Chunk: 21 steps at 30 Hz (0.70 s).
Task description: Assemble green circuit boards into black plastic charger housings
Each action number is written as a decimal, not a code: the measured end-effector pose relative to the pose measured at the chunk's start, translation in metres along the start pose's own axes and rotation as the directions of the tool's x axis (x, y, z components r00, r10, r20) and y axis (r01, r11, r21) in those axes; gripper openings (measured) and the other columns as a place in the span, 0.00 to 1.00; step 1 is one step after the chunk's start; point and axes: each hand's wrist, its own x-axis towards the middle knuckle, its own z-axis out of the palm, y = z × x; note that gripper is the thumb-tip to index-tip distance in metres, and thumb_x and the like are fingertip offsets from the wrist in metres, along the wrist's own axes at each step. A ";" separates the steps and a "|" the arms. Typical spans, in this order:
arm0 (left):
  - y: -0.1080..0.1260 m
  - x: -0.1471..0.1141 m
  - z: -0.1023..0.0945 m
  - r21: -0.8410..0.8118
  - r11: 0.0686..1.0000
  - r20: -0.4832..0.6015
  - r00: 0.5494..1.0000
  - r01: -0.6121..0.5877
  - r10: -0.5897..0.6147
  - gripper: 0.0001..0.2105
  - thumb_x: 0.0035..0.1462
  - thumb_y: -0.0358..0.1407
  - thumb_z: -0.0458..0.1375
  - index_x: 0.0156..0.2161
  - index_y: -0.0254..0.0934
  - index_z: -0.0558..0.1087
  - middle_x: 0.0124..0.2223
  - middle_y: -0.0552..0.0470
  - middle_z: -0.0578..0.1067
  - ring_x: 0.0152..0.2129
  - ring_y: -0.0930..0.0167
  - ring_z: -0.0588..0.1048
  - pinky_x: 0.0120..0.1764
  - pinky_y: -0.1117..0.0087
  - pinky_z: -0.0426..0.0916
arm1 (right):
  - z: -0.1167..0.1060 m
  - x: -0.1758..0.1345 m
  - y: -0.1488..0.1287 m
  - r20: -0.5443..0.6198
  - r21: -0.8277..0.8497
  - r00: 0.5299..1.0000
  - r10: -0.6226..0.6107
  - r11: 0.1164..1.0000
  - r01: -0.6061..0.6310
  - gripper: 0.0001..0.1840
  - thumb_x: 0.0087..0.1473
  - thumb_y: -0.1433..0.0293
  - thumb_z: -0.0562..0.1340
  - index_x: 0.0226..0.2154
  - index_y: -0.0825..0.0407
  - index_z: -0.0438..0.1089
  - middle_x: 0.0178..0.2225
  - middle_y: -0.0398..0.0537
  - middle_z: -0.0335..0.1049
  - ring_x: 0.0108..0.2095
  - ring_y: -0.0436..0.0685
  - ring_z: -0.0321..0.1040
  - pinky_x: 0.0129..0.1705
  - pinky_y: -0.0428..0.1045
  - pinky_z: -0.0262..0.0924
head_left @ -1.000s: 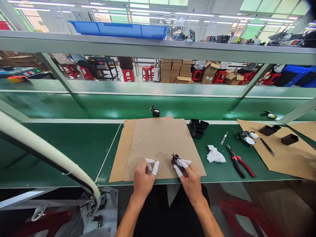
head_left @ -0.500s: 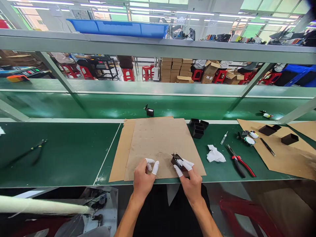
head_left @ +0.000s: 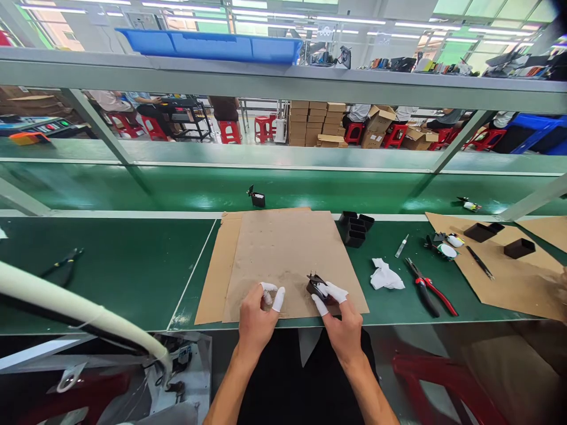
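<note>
A small black part is held, and more things are set out close by.

The black part [head_left: 315,287] is gripped by the right hand [head_left: 342,321], over the near right of the brown card [head_left: 283,242]. White caps are worn on some fingertips. The left hand [head_left: 257,316] is curled to the left, apart from the part; whether a tiny thing is pinched there cannot be told. The part looks only half done, since it is not let go, and thin bits are seen on its far end. To the right, black boxes [head_left: 354,230] are grouped on the far side, while the pliers [head_left: 432,289] and little tube [head_left: 401,246] are laid down, not in use. On the far green strip [head_left: 332,192], another black piece [head_left: 257,199] is placed, perhaps done.
</note>
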 end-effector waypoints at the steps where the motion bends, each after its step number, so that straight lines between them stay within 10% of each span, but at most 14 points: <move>1: 0.000 0.000 0.000 0.000 1.000 0.002 1.000 0.001 -0.001 0.13 0.67 0.46 0.62 0.35 0.41 0.76 0.27 0.57 0.70 0.24 0.71 0.68 0.31 0.67 0.61 | 0.000 0.000 0.000 0.002 0.005 1.000 0.002 1.000 -0.002 0.14 0.67 0.70 0.70 0.54 0.49 0.76 0.49 0.55 0.83 0.50 0.64 0.83 0.51 0.58 0.80; 9: -0.001 0.000 0.000 0.002 1.000 0.008 1.000 -0.004 0.004 0.13 0.68 0.46 0.62 0.35 0.41 0.75 0.28 0.58 0.70 0.25 0.71 0.69 0.32 0.67 0.62 | 0.002 -0.004 0.002 -0.038 0.003 0.992 0.122 0.993 -0.122 0.23 0.66 0.61 0.71 0.59 0.50 0.73 0.40 0.50 0.84 0.33 0.59 0.83 0.38 0.54 0.81; 21: 0.000 0.000 0.001 -0.004 1.000 0.015 1.000 -0.007 0.007 0.12 0.68 0.46 0.62 0.35 0.41 0.75 0.28 0.57 0.71 0.25 0.71 0.69 0.31 0.68 0.61 | 0.000 0.000 0.002 0.033 0.011 0.999 -0.013 1.000 0.012 0.14 0.68 0.71 0.69 0.55 0.49 0.78 0.50 0.57 0.83 0.51 0.64 0.83 0.51 0.59 0.81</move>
